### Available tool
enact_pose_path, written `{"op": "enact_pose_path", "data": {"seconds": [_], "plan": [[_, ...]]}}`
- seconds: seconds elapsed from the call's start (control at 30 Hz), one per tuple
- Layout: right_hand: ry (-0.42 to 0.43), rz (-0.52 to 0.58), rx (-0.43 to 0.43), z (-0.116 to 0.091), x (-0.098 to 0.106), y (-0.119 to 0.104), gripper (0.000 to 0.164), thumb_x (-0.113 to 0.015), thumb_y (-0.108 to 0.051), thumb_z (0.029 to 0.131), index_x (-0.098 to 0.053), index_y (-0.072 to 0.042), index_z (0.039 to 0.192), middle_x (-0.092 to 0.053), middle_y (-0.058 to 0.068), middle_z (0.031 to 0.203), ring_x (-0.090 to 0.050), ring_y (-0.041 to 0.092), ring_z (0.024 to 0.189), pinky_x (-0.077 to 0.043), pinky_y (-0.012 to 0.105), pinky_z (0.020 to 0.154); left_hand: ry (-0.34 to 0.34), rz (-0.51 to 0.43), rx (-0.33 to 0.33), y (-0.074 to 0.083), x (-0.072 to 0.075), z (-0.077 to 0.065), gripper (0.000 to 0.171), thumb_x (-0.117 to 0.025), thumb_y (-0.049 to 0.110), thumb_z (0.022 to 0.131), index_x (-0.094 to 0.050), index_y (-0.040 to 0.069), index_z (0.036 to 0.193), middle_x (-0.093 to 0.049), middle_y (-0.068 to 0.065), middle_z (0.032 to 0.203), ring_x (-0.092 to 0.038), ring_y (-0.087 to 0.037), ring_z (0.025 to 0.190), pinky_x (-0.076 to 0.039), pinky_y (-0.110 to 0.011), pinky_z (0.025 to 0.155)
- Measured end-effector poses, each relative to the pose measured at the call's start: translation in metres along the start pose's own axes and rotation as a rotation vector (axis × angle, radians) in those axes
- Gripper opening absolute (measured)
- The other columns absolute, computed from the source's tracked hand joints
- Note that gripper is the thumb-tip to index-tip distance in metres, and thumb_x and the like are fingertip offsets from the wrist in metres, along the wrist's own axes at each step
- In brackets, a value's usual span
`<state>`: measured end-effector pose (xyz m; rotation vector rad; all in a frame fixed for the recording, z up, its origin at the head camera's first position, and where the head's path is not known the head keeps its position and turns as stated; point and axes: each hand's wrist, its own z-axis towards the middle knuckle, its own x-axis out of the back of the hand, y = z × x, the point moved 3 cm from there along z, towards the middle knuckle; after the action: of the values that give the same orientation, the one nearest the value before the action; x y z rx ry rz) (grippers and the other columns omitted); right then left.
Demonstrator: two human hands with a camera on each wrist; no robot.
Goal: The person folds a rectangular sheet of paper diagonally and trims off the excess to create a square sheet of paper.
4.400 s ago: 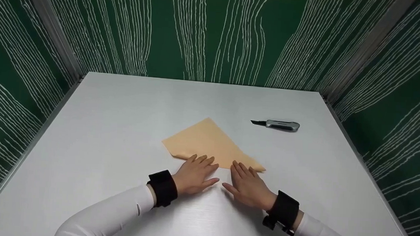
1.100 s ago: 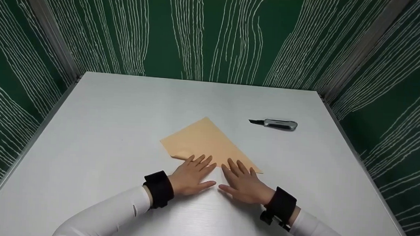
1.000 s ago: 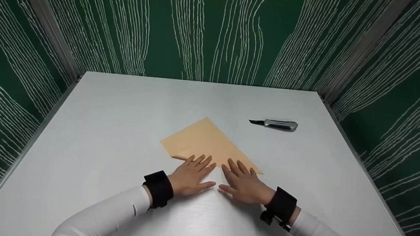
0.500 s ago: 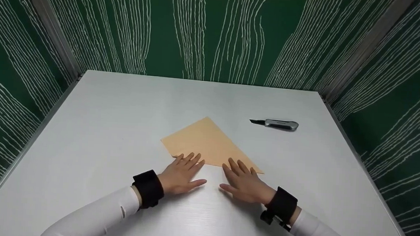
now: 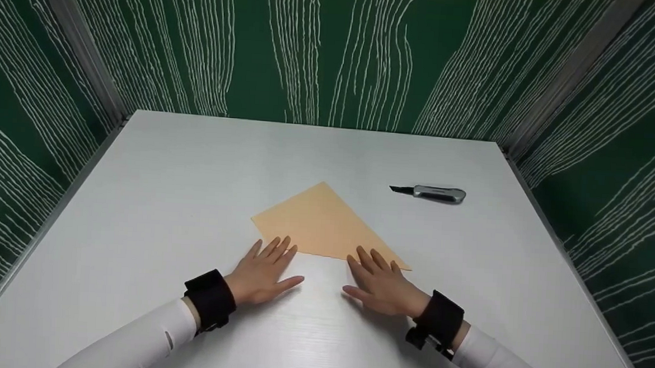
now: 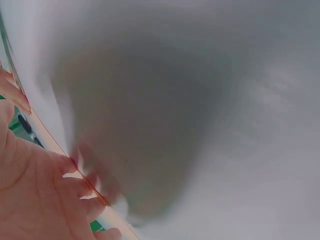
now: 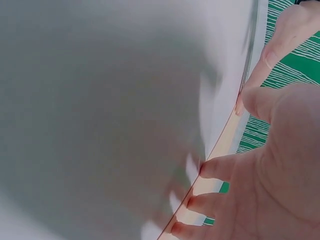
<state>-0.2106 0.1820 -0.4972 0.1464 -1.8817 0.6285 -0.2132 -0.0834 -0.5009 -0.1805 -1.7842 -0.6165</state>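
Observation:
A folded sheet of tan paper (image 5: pixel 320 220) lies flat mid-table, one corner pointing away and a long straight edge toward me. My left hand (image 5: pixel 262 272) is spread with its fingertips on the left end of that near edge. On the right part of the same edge rest the fingertips of my right hand (image 5: pixel 383 285), fingers straight and apart. In the left wrist view the fingers of my left hand (image 6: pixel 37 192) meet the thin paper edge (image 6: pixel 95 192). The right wrist view likewise has the fingers of my right hand (image 7: pixel 270 175) touching the edge.
A utility knife (image 5: pixel 430 194) with a grey handle lies beyond the paper to the right, its dark blade out and pointing left. The white table (image 5: pixel 181 187) ends at green walls (image 5: pixel 250 51) with white wavy lines.
My left hand has slid left along the near edge. The raised bit of edge at the left now lies flat. My right hand shifted slightly left earlier and has since stayed put.

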Motion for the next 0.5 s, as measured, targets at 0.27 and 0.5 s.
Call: {"op": "enact_pose_path", "data": {"seconds": [0.27,0.5], "plan": [[0.001,0.018,0.002,-0.001,0.0,0.001,0.074,-0.043,-0.055,0.106,-0.027,-0.01,0.163,-0.014,0.019,0.173,-0.011,0.046,0.16,-0.015,0.077,0.12,0.023,0.0,0.045,-0.011,0.007,-0.011,0.078,-0.038,0.058,0.106,-0.029,0.003,0.161,-0.022,-0.015,0.172,-0.022,-0.032,0.161,-0.011,-0.065,0.128],[-0.008,0.021,-0.002,-0.001,0.0,0.0,0.074,-0.043,-0.056,0.106,-0.026,-0.011,0.163,-0.013,0.018,0.173,-0.01,0.045,0.161,-0.014,0.077,0.121,0.017,-0.015,0.076,-0.013,0.008,-0.015,0.081,-0.037,0.061,0.106,-0.028,0.001,0.161,-0.022,-0.015,0.172,-0.022,-0.031,0.161,-0.009,-0.065,0.129]]}}
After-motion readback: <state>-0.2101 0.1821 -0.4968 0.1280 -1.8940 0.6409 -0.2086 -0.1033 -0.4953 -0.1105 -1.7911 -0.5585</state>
